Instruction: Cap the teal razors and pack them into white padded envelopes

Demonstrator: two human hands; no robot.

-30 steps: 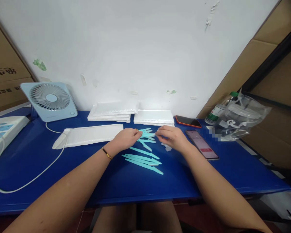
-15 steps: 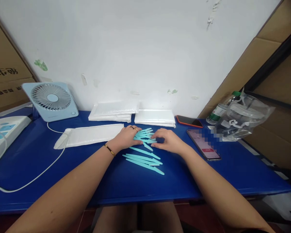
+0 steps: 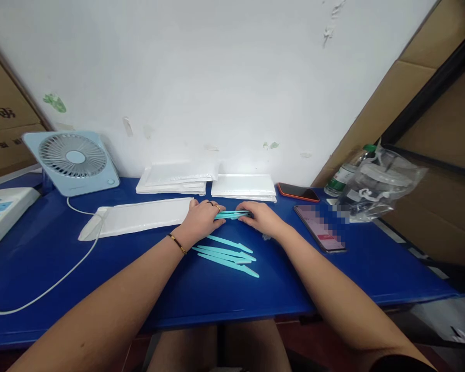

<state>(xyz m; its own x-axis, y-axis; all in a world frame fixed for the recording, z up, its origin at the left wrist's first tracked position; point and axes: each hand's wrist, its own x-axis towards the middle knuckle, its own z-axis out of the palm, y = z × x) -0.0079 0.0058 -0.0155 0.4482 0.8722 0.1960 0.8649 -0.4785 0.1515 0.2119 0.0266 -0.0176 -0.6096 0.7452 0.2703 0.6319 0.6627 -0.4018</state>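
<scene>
We judge the bundle of slim, turquoise, plastic-looking sticks light, stiff and slippery, best squeezed at both ends; our left hand and right hand, fingers closed, grip opposite ends near the back edge of the blue bench; half a second ago they fanned out, now they're bunched.

No word, brand or number could be read for certain. Two rows of dark characters stood on the cardboard box at the left — cut by the frame's edge and too blurred to make out. The pale blue fan bore a faint line of lettering low on its frame, too small to read. The bottle at the right wore a green-and-white label, its print illegible. On the lit phone, blocky pixels covered part of the screen, and its red patch showed only blurred marks.
</scene>
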